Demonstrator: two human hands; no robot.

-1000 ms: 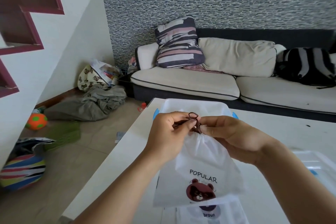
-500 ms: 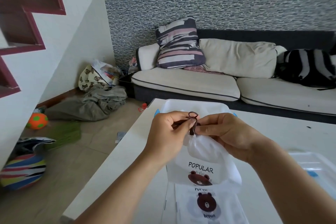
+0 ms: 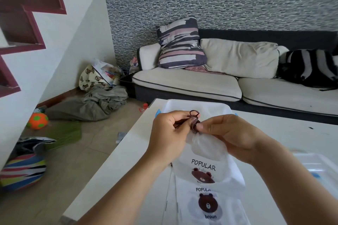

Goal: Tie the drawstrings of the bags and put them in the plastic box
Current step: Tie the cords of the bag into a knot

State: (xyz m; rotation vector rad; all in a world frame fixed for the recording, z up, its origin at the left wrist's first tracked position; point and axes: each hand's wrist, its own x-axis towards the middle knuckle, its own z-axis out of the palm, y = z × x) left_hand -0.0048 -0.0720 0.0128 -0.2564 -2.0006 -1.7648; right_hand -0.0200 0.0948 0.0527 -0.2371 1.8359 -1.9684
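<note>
A white drawstring bag (image 3: 206,153) with "POPULAR" and a brown bear printed on it hangs above the white table (image 3: 117,166). Its gathered neck carries a brown drawstring (image 3: 194,121) with a small loop sticking up. My left hand (image 3: 169,133) pinches the drawstring from the left, and my right hand (image 3: 225,134) pinches it from the right at the neck. A second bear bag (image 3: 208,206) lies flat on the table below. The clear plastic box (image 3: 197,105) with blue clips sits just behind my hands.
A clear lid or tray (image 3: 316,166) lies at the right on the table. A cream sofa (image 3: 186,84) with cushions stands behind. On the floor at the left are clothes (image 3: 95,104), balls (image 3: 37,120) and bags.
The held bag's lower part has bunched and risen, uncovering the flat bag beneath. Both hands stay at the neck, working the brown drawstring.
</note>
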